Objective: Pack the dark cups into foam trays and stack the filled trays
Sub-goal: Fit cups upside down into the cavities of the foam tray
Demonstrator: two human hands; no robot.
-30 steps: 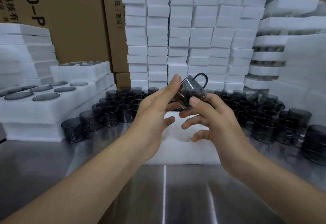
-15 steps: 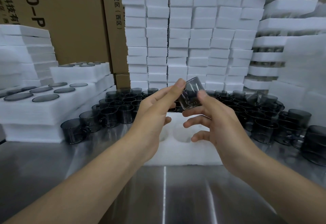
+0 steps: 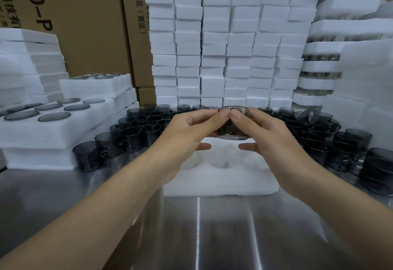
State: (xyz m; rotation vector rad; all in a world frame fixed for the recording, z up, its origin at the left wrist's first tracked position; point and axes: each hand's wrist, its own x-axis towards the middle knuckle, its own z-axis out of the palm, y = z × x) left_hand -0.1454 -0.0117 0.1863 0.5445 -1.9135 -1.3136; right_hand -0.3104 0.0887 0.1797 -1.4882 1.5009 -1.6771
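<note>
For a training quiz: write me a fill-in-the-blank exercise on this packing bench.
The left hand and right hand hold the dark cup ____ the foam tray.
That tray's visible pockets are ____.
The filled trays stand on the person's ____ side.
Missing words: above; empty; left.

The large cardboard carton [image 3: 85, 25] at the back left carried big black print, turned sideways, reading "4.0-P". Along its far left edge ran a column of Chinese characters, cut off by the frame, seemingly "科技有". The narrower carton [image 3: 133, 57] beside it bore "开发区(西区)" in smaller black characters, running downward.
</note>
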